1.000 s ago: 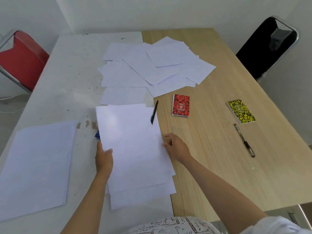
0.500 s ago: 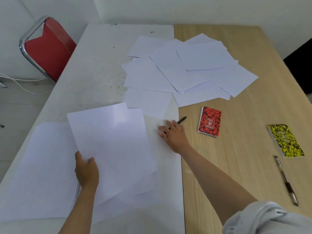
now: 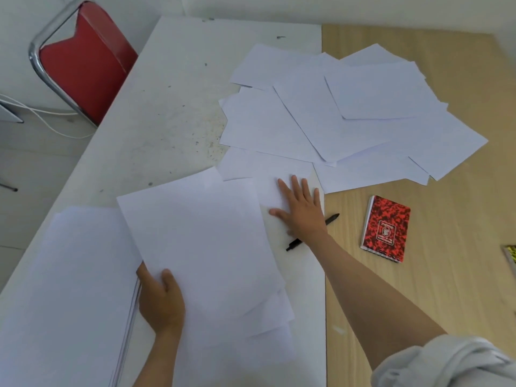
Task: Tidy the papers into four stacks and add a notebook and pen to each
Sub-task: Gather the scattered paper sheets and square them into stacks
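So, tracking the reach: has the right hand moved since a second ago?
Yes. The right hand went forward past the black pen, toward the scattered papers.

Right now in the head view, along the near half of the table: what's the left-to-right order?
Tidy paper stack → left hand → held sheets → right hand → black pen → red notebook → yellow notebook, cut off at the edge.

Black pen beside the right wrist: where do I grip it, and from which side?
Probably pinch the black pen at its exposed far end, coming from above on the wooden side. It lies flat and slanted, and the right hand covers its middle.
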